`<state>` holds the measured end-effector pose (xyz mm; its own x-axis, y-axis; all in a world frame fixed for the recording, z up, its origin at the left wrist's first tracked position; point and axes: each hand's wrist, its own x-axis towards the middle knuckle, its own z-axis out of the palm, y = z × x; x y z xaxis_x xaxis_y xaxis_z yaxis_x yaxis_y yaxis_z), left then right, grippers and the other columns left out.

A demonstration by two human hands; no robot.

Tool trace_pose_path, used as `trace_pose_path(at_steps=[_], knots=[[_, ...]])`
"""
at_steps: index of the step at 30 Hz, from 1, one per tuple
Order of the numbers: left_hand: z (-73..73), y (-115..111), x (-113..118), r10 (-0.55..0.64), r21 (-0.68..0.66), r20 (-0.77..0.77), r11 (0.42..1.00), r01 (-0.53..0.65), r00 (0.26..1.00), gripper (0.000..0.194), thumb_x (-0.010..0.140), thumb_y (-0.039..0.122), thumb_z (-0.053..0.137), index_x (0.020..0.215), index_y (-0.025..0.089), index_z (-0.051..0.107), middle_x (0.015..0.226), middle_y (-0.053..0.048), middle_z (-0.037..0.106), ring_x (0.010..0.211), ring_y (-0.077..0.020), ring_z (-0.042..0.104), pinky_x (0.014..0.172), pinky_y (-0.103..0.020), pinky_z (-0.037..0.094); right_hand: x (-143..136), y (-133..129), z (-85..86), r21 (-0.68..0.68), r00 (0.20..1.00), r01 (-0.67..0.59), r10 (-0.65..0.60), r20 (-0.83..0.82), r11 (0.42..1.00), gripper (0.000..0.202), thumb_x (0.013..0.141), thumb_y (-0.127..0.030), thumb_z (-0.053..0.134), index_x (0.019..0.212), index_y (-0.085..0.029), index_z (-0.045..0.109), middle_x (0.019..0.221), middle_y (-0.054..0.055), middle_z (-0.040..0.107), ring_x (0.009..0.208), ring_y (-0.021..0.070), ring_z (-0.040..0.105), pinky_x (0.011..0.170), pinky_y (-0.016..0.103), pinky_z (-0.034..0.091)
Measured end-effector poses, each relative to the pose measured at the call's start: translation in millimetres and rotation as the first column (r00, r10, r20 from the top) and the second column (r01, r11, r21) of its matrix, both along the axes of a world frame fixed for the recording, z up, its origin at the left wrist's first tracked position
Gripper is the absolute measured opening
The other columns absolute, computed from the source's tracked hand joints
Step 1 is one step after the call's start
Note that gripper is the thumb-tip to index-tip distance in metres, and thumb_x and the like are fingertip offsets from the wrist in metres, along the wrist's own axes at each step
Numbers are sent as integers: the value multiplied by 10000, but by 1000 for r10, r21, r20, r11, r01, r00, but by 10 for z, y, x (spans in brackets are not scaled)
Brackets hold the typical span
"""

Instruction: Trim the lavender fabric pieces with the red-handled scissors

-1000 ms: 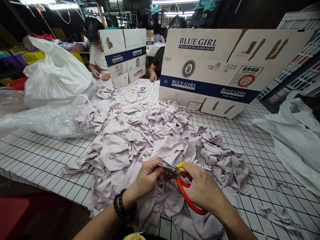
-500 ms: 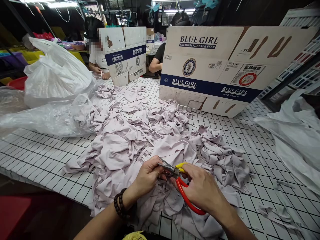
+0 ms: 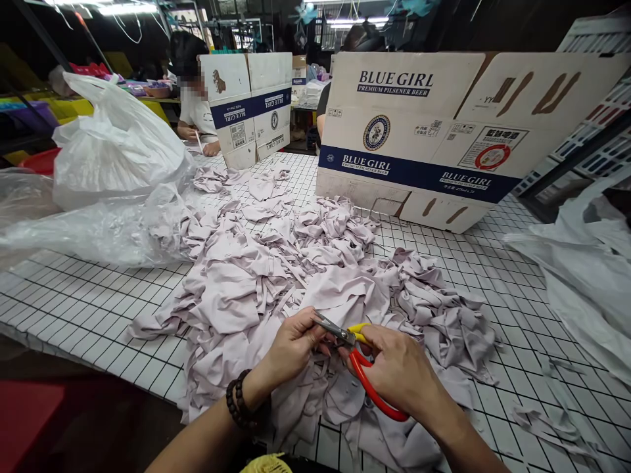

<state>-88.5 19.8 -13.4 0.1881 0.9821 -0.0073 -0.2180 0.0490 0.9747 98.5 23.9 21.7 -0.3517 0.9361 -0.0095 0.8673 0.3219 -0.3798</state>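
My right hand is wrapped around scissors with one red and one yellow handle. Their metal blades point left and slightly up, and the tips reach the fingers of my left hand. Those fingers are pinched closed on a piece of pale lilac fabric, largely covered by the fingers and blades. Under and beyond both hands spreads a loose heap of the same fabric pieces, crumpled and overlapping. A dark beaded bracelet circles my left wrist.
Printed cardboard sheets stand upright across the grid-patterned table. White plastic bags lie at the left and right. Fabric scraps are at the lower right. Behind the cardboard, a person sits holding something narrow.
The view has shifted slightly, so everything sits a little further right. Both hands and the scissors keep nearly the same pose. Behind the large cardboard, another person's arm has drawn mostly out of sight.
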Motion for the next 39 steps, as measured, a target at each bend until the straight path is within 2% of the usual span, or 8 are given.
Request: trace_pose_path(at_steps=[15, 20, 26, 29, 32, 34, 37, 39], knots=[[19, -4, -27, -15, -32, -19, 999, 14, 1000, 470, 763, 576, 668, 657, 118, 656, 657, -15, 576, 517, -101, 583, 522, -218, 473, 6, 46, -35, 35, 995, -31, 34, -99, 999, 338, 770, -401, 587, 539, -207, 434, 489, -33, 435, 473, 116, 387, 482, 243, 246], [56, 24, -107, 25, -24, -46, 999, -26, 999, 457, 765, 571, 668, 662, 126, 640, 627, -9, 590, 512, -103, 571, 523, -216, 447, 211, 135, -131, -360, 869, 60, -226, -441, 931, 392, 775, -509, 609, 589, -215, 428, 539, -50, 406, 497, 110, 377, 472, 228, 298], [41, 106, -593, 243, -6, -68, 970, -244, 968, 416, 744, 554, 690, 696, 149, 606, 621, 1, 581, 570, -125, 583, 603, -245, 474, 536, 113, -557, -473, 724, 213, -464, -510, 855, 383, 604, -462, 785, 784, -202, 570, 702, 0, 604, 613, 171, 553, 604, 291, 451], [92, 76, -815, 402, 47, -309, 911, -409, 862, 379, 780, 530, 634, 779, 151, 615, 899, -67, 609, 631, -140, 583, 632, -298, 501, 456, 35, -719, -470, 689, 258, -502, -522, 844, 418, 590, -477, 769, 836, -197, 581, 721, 17, 626, 637, 191, 582, 630, 313, 472], [185, -99, -767, 616, 309, -611, 764, -567, 497, 322, 813, 431, 610, 961, 145, 620, 1263, -152, 469, 776, -178, 585, 718, -358, 516, 245, -22, -762, -458, 686, 255, -493, -535, 852, 365, 633, -479, 711, 823, -202, 568, 729, 25, 633, 636, 190, 587, 622, 312, 474], [204, -257, -576, 596, 368, -690, 777, -511, 409, 291, 864, 379, 557, 1046, 154, 589, 1233, -148, 483, 756, -176, 574, 687, -351, 517, 81, -31, -753, -442, 702, 256, -480, -526, 860, 338, 620, -419, 719, 835, -210, 563, 748, 23, 641, 630, 188, 584, 605, 308, 465], [102, -407, -223, 265, 185, -765, 964, -194, 588, 192, 911, 304, 490, 986, 170, 605, 973, -78, 591, 696, -170, 581, 647, -317, 514, -115, 11, -732, -385, 736, 248, -431, -521, 889, 275, 602, -323, 703, 806, -227, 544, 801, 15, 643, 673, 189, 578, 614, 297, 443], [-14, -401, -55, 139, 136, -787, 989, -49, 602, 151, 892, 224, 506, 975, 168, 620, 952, -70, 611, 829, -194, 615, 767, -327, 513, -169, 70, -719, -354, 755, 220, -389, -528, 909, 184, 625, -297, 657, 735, -229, 527, 776, 7, 632, 685, 185, 569, 614, 287, 431]])
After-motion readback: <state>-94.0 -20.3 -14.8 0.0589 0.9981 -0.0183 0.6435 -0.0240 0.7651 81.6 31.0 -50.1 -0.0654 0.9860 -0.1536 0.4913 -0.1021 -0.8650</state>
